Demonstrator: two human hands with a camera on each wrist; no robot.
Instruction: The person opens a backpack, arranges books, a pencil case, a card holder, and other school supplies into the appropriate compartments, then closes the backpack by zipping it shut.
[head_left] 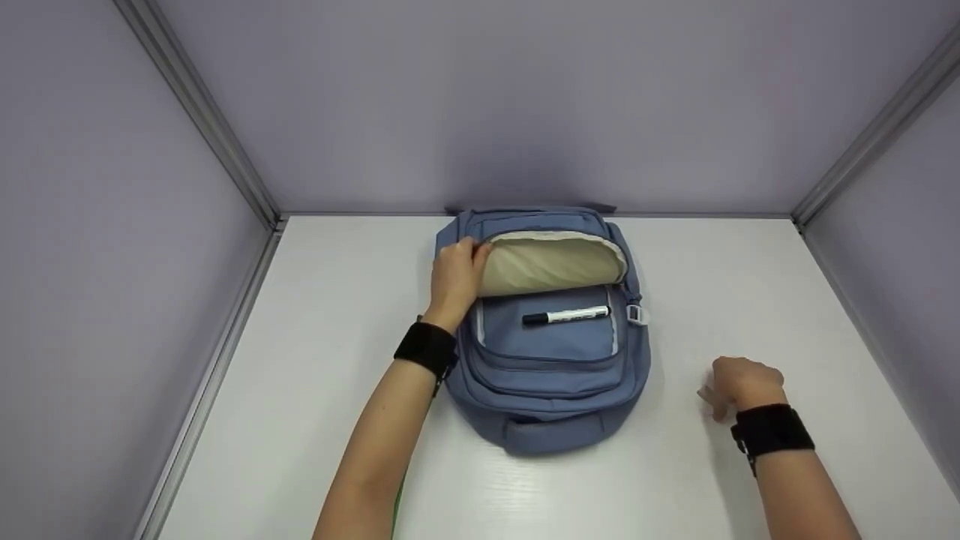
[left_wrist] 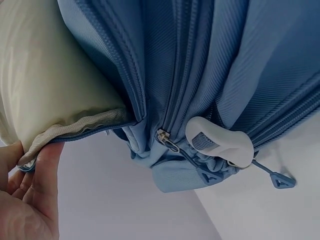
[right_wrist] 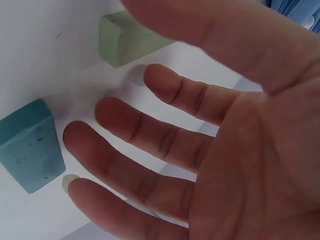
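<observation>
Blue backpack lies flat mid-surface, its base nearest the person. To its right, the right hand hovers with a released grip, fingers loose above a teal eraser and green eraser. A black-capped marker rests on the front pocket. Farther, the left hand pinches the cream-lined flap, holding it open.

A blue backpack lies flat on the white table, its top compartment open and showing a cream lining. A black-and-white marker rests across its front pocket. Two small blocks, teal and pale green, lie apart on the table.
</observation>
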